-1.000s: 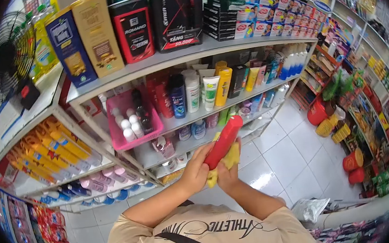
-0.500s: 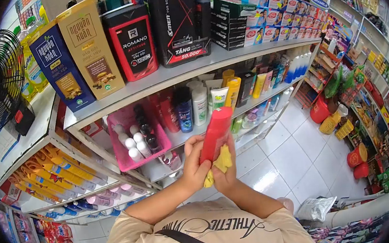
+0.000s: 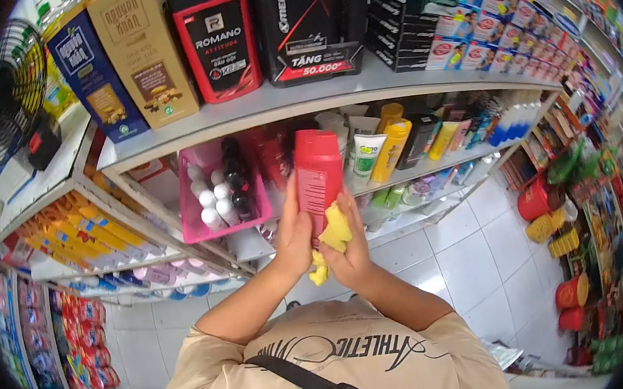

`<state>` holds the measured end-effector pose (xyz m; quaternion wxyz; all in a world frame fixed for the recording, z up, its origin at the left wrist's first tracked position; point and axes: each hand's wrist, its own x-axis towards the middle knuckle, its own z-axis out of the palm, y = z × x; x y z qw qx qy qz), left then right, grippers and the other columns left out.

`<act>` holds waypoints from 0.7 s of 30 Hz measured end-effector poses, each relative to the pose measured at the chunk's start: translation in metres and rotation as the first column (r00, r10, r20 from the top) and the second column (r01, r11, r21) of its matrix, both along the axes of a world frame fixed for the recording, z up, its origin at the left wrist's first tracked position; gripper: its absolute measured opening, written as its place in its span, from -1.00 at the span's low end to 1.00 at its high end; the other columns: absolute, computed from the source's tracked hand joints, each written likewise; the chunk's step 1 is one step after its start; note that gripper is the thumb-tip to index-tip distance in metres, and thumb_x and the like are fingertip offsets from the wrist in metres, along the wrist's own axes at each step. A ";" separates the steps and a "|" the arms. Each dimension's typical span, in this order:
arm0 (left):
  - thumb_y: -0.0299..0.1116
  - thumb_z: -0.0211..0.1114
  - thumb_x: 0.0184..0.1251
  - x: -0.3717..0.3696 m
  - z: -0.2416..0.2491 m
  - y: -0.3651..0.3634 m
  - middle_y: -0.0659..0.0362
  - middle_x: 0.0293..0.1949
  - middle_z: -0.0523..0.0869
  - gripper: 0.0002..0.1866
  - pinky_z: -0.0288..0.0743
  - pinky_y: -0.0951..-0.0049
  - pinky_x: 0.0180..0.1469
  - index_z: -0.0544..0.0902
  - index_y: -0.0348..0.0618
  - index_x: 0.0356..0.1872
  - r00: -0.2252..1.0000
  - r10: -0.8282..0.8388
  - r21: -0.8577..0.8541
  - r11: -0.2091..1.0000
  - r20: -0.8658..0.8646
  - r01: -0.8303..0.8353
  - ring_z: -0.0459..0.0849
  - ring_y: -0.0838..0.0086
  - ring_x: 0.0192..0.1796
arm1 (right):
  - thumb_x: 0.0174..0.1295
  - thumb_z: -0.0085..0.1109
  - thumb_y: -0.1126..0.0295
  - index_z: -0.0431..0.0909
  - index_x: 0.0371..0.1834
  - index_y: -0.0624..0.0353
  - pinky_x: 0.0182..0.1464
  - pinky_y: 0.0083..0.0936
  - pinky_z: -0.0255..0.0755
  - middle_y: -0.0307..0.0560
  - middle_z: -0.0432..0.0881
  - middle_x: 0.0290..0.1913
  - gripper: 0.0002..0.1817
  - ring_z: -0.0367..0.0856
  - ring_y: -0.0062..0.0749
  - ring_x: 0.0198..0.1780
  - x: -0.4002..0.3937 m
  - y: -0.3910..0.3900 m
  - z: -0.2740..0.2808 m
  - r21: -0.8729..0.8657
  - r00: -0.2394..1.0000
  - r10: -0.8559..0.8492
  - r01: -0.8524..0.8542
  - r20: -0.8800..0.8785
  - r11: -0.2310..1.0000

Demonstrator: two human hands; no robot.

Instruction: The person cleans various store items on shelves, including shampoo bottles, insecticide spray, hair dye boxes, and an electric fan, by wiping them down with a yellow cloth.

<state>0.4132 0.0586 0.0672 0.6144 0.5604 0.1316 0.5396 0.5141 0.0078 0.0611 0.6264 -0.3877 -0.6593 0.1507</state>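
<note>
Before shelves, one red bottle (image 3: 318,175), one yellow cloth (image 3: 333,234)

Red bottle (image 3: 318,175): lower end hidden behind left hand (image 3: 293,234) and yellow cloth (image 3: 333,234); back label print too small to read. Cloth partly bunched under right hand (image 3: 350,255), its full shape unclear. Tall black box (image 3: 305,20) and brown box (image 3: 138,49) at the front edge of the top shelf (image 3: 242,114) are cut off by the top edge. Bottles behind the red bottle hidden. Fan (image 3: 1,94) partly lost in the dark lens rim.
</note>
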 end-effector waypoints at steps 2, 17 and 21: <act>-0.16 0.02 0.31 0.003 -0.017 0.000 0.01 0.32 0.11 -0.27 -0.05 0.40 0.33 -0.09 -0.36 0.33 0.988 -0.126 0.029 0.991 -0.089 0.129 0.08 0.39 0.35 | 0.16 -0.02 0.30 -0.08 0.35 0.27 0.34 -0.16 -0.18 0.33 -0.08 0.35 -0.28 -0.13 0.18 0.38 0.013 0.006 -0.002 0.026 0.984 0.090 -0.087 -0.151 0.996; 0.33 -0.06 0.13 0.025 -0.027 -0.007 0.10 0.28 0.23 -0.11 0.10 0.32 0.30 0.05 -0.15 0.32 0.934 -0.038 -0.250 0.959 0.356 0.135 0.23 0.34 0.30 | -0.08 0.20 0.31 0.03 0.35 0.17 0.24 -0.13 0.10 0.41 -0.09 0.34 -0.15 0.06 0.37 0.27 0.038 0.007 0.004 -0.012 0.900 0.121 -0.128 0.419 0.992; 0.23 -0.02 0.21 0.036 -0.035 -0.031 0.08 0.28 0.23 -0.18 0.12 0.35 0.28 0.07 -0.18 0.31 0.991 -0.046 -0.234 0.969 0.127 0.075 0.22 0.34 0.30 | 0.04 0.12 0.31 0.05 0.33 0.21 0.25 -0.22 0.09 0.40 -0.09 0.34 -0.25 0.12 0.25 0.27 0.050 0.019 0.012 0.017 0.984 0.167 -0.168 0.064 0.986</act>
